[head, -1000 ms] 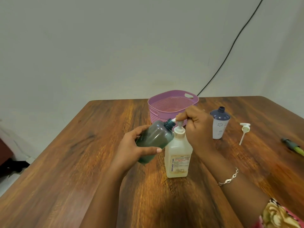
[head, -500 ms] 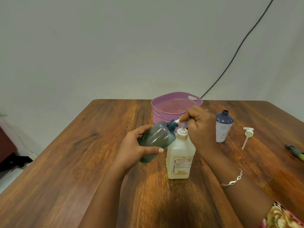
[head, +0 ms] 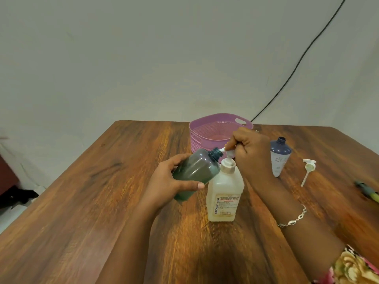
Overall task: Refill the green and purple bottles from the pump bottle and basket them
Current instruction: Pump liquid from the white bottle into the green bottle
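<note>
now | your left hand (head: 170,181) is wrapping the probably slick, light green plastic bottle (head: 196,171) mid-body | your right hand (head: 250,152) is pinching the head of the white pump bottle (head: 224,193)

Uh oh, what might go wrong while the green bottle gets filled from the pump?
1. The left hand holds the green bottle tilted, its small mouth right at the pump bottle's spout. If they drift apart, liquid may squirt onto the table.
2. The right hand presses the pump while nothing holds its base, so it might tip.
3. The purple bottle stands open beside the right forearm; a bump might topple it.
</note>
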The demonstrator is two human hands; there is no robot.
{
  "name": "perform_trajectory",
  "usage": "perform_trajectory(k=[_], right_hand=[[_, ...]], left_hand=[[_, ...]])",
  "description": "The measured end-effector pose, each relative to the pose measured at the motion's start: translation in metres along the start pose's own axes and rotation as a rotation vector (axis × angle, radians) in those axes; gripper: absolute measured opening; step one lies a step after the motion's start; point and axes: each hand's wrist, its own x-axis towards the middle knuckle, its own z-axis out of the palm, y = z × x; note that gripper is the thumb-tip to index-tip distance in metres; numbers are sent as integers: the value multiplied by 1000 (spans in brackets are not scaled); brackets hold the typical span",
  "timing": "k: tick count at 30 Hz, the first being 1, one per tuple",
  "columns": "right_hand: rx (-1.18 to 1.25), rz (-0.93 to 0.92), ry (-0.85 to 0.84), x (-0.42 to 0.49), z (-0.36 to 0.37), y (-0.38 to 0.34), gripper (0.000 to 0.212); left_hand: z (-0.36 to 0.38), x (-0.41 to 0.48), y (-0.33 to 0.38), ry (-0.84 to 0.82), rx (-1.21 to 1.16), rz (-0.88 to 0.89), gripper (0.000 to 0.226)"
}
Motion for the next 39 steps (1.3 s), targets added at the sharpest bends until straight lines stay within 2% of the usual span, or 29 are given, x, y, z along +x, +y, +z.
perform_trajectory(k=[4, 10, 13, 18, 25, 31, 36, 39], right_hand=[[-44, -39, 74, -12, 15, 1, 21], [57, -9, 22, -8, 2, 2, 24], [19, -18, -36, 3, -3, 3, 24], [-26, -54, 66, -18, 9, 4, 26], [85, 6, -21, 0, -5, 8, 26], [-36, -44, 143, -26, 16, 4, 27], [93, 2, 135, -15, 8, 5, 28], [68, -26, 92, -8, 5, 1, 27]], left_hand=[[2, -1, -3, 7, -6, -10, 67], [0, 0, -2, -1, -15, -11, 66], [-1, 0, -1, -2, -21, -2, 68], [2, 0, -2, -8, -3, -12, 70], [2, 1, 1, -29, -2, -1, 75], [1, 3, -3, -30, 12, -2, 74], [1, 2, -2, -33, 15, -14, 74], [0, 3, -2, -22, 16, -17, 76]])
